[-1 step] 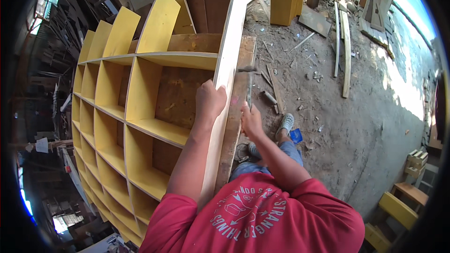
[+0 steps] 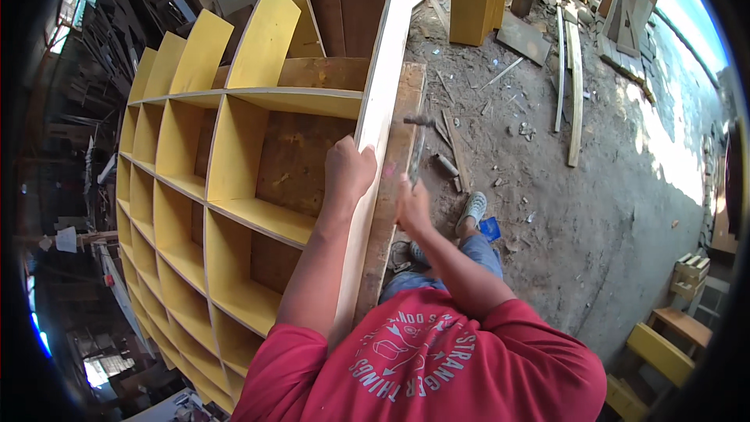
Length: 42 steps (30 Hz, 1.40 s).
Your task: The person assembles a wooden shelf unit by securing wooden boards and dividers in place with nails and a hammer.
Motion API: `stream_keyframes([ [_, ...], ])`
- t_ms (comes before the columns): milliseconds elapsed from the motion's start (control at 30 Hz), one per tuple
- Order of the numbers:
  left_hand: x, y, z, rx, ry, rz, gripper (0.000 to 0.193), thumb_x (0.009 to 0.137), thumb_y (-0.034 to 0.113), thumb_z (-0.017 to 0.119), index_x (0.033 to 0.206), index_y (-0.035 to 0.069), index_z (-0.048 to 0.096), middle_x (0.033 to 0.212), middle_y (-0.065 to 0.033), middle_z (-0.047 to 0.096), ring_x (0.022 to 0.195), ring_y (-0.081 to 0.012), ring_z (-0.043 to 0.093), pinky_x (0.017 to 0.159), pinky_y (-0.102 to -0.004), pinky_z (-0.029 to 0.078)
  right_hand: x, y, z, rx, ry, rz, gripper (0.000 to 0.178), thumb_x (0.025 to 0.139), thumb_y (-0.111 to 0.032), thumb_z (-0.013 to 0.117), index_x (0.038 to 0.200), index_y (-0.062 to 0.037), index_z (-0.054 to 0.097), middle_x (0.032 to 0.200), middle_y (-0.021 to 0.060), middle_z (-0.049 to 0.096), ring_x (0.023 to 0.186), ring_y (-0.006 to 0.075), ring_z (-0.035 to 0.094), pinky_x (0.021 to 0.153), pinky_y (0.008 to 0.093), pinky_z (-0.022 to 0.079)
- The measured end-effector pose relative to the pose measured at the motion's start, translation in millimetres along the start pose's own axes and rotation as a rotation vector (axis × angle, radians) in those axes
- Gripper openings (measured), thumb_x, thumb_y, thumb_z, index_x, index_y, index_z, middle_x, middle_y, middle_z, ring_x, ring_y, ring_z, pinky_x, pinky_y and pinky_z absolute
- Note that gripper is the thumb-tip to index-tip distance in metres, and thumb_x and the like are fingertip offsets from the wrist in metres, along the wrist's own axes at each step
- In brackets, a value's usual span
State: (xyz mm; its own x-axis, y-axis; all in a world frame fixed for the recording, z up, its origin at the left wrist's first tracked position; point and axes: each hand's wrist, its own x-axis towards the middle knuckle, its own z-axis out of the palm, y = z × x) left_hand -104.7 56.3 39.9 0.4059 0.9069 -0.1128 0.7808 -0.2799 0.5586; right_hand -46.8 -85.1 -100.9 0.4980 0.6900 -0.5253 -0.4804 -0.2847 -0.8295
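My left hand [image 2: 351, 176] is closed over the edge of a long pale board [image 2: 380, 82], which stands on edge along the right side of a yellow shelf frame [image 2: 234, 148] with square compartments. In my right hand [image 2: 411, 203] is a hammer [image 2: 418, 148], gripped by its handle. Its dark head points away from me, just right of the board and over the edge of a worn wooden work surface [image 2: 397, 152]. The hammer and fingers are slightly blurred. Whether the hammer touches anything cannot be told.
Yellow panels [image 2: 469, 0] stand at the far side. Wood strips [image 2: 575, 94], offcuts and rubble lie on the dirt floor [image 2: 578, 227] to the right. A small blue object [image 2: 490, 228] lies by my foot. Stacked timber [image 2: 109, 39] fills the far left.
My right hand has shifted slightly left, and the hammer's head has swung a little to the right. The left hand stays at the same place on the board.
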Motion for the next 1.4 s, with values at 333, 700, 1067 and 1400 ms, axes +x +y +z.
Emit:
stream_keyframes([
  [333,0.2,5.1,-7.0,-0.060,-0.016,-0.052,0.029,0.095,0.022,0.069,0.104,-0.006,0.069,0.099,-0.0302,0.072,0.096,-0.0509,0.070,0.086,-0.0548,0.056,41.2,-89.8,-122.1,-0.163,-0.298,0.221,0.033,0.111,-0.040,0.059,0.101,-0.0093,0.055,0.065,-0.0048,0.049,0.044,0.0065,0.044,0.039,0.0268,0.035],
  [700,8.2,14.3,-15.5,-0.317,0.020,-0.421,0.036,0.086,0.022,0.080,0.116,0.003,0.075,0.102,-0.0191,0.076,0.091,-0.0394,0.075,0.080,-0.0455,0.060,243.1,-226.3,-159.9,-1.142,-0.846,0.208,0.046,0.099,-0.045,0.077,0.085,-0.0037,0.062,0.069,-0.0019,0.052,0.067,0.0085,0.043,0.060,0.0333,0.039],
  [1067,3.2,22.9,-18.5,-0.245,0.108,-0.635,0.063,0.058,0.025,0.090,0.118,0.009,0.077,0.102,-0.0112,0.078,0.086,-0.0348,0.074,0.073,-0.0418,0.060,352.8,-245.1,-148.1,-1.314,-1.230,0.433,0.026,0.111,-0.028,0.062,0.106,-0.0041,0.072,0.064,-0.0035,0.051,0.054,0.0066,0.046,0.049,0.0284,0.040],
  [1400,-8.8,17.4,-15.4,-0.218,0.215,-0.565,0.060,0.061,0.034,0.088,0.114,0.010,0.076,0.090,-0.0076,0.071,0.081,-0.0322,0.072,0.068,-0.0437,0.057,351.2,-249.3,-134.3,-1.310,-1.132,0.710,0.030,0.113,-0.033,0.059,0.109,-0.0044,0.066,0.063,-0.0076,0.041,0.054,0.0060,0.041,0.051,0.0269,0.037],
])
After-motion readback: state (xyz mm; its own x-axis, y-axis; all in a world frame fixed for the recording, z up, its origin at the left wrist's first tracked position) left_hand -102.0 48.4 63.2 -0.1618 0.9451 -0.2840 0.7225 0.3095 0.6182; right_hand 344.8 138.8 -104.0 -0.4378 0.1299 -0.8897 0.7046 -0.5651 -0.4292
